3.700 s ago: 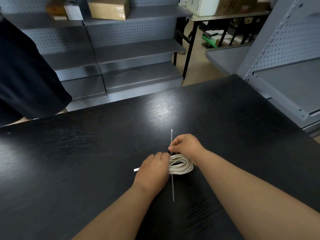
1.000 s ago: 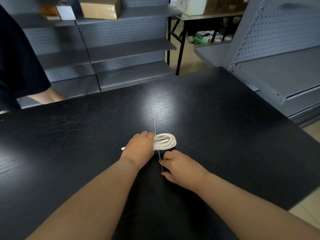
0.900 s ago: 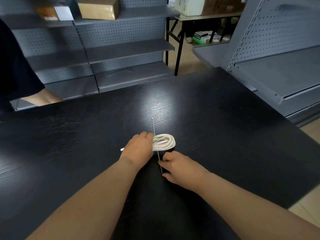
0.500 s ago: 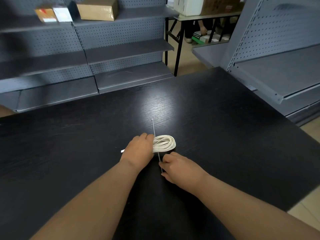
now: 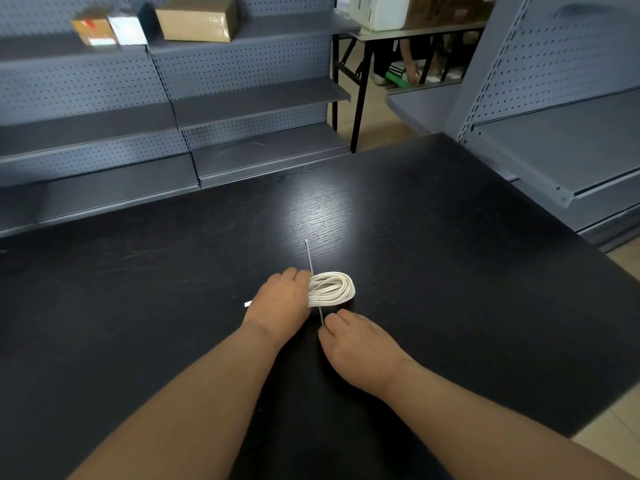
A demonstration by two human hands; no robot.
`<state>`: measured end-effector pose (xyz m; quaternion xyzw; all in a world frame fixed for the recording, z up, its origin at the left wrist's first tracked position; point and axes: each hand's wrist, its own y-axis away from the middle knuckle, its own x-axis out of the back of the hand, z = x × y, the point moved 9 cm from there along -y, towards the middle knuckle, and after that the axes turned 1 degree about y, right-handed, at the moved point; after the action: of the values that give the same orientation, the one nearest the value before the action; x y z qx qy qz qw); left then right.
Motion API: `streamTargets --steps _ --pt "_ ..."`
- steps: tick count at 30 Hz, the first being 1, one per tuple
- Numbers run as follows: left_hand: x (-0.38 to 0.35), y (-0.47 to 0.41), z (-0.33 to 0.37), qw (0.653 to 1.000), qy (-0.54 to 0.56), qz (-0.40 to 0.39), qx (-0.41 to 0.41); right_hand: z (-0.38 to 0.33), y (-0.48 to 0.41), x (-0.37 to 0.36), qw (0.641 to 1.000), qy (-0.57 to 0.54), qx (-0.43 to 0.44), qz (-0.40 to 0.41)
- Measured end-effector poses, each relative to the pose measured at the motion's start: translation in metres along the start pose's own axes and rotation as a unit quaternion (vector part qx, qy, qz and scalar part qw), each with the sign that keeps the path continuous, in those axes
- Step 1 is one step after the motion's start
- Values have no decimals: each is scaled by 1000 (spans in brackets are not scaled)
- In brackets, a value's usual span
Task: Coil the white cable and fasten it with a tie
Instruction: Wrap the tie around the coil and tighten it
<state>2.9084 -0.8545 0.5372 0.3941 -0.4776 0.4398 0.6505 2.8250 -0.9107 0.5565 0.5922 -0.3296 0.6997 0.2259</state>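
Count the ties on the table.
1: the tie runs beneath the coil, and the right hand pinches its near end. The left hand, which grips the coil, could hide another.

Black table (image 5: 450, 271); grey shelves (image 5: 256, 98) (cardboard box (image 5: 197, 19) on top).

Over the black table (image 5: 450, 271), a person's two forearms (image 5: 194, 403) are bare along every part in view, smooth and rounded, narrowing to creased wrists, and the left hand (image 5: 280, 303) and right hand (image 5: 360, 344) are bare too, showing their backs and rounded knuckles.
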Motion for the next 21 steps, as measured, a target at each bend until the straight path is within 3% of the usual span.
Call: streamTargets --steps 11,17,21 --pt "-1 0 1 1000 -7 1 -9 0 2 -3 996 -63 -59 35" --pt "-2 -1 -1 1000 1 4 -5 4 5 13 991 -85 -41 91" --pt "-3 0 -1 1000 -2 2 -9 18 5 25 983 -88 -77 142"
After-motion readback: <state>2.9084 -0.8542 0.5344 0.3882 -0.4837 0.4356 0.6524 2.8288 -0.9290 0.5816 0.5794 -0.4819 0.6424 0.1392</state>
